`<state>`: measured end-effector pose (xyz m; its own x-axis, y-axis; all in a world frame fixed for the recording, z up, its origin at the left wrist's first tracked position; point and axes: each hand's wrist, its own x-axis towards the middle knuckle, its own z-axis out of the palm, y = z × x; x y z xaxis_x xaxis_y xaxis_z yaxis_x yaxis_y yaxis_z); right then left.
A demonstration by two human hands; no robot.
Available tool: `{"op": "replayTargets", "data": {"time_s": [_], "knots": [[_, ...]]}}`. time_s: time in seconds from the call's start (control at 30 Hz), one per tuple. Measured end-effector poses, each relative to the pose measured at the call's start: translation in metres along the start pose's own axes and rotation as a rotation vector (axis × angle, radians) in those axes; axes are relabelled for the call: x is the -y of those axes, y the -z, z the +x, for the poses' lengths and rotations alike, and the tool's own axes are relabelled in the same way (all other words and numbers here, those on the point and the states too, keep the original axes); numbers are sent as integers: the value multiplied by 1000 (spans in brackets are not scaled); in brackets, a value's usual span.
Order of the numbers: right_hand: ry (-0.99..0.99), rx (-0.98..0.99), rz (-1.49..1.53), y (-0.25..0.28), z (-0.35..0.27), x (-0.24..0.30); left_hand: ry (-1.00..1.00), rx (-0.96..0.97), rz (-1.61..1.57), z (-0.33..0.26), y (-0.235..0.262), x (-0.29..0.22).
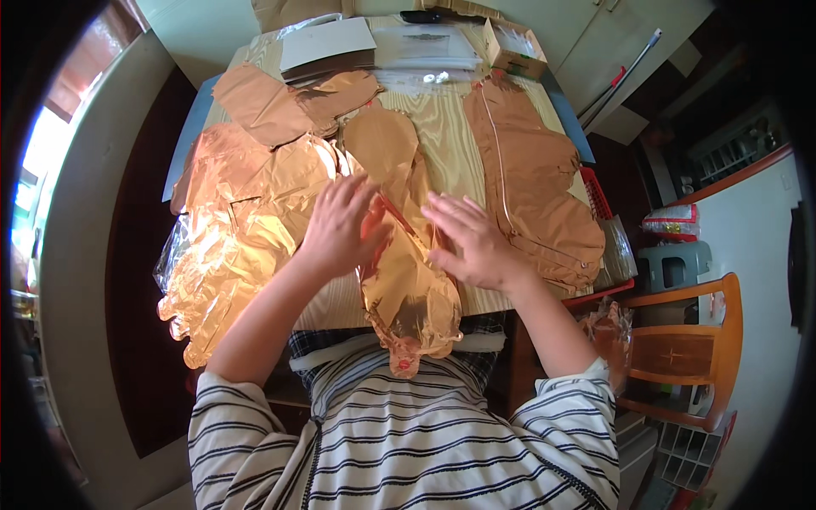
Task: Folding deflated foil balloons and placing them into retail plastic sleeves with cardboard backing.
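A flat, deflated rose-gold foil balloon (pixel 406 280) lies lengthwise on the wooden table (pixel 446 127), its tail hanging over the near edge onto my lap. My left hand (pixel 340 225) rests palm down on its left side, fingers spread. On the balloon's right side my right hand (pixel 472 238) presses flat, fingers apart too. Neither hand grips anything. More deflated foil balloons lie around: a crumpled shiny heap (pixel 234 229) to the left and a smooth long balloon (pixel 531 183) to the right.
At the table's far end lie a white sheet (pixel 327 41), clear plastic packaging (pixel 429 51) and a small cardboard box (pixel 514 49). A wooden chair (pixel 693 348) stands to my right, with a red basket (pixel 597 195) at the table's right edge.
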<state>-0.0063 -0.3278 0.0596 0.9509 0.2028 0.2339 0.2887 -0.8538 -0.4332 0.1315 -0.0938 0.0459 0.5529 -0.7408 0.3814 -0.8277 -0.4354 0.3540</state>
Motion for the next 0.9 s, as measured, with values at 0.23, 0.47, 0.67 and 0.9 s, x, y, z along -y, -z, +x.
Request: {"op": "replayTargets", "data": {"time_s": [0.23, 0.47, 0.67, 0.9], "knots": [[48, 26, -164, -20, -4, -5, -58, 108, 50, -17, -4, -6], [8, -12, -153, -9, -4, -12, -67, -193, -13, 92, 4, 88], [31, -155, -38, -9, 12, -16, 166, -251, 344, 193, 36, 258], [-14, -299, 11, -4, 11, -21, 63, 11, 469, 234, 15, 287]]}}
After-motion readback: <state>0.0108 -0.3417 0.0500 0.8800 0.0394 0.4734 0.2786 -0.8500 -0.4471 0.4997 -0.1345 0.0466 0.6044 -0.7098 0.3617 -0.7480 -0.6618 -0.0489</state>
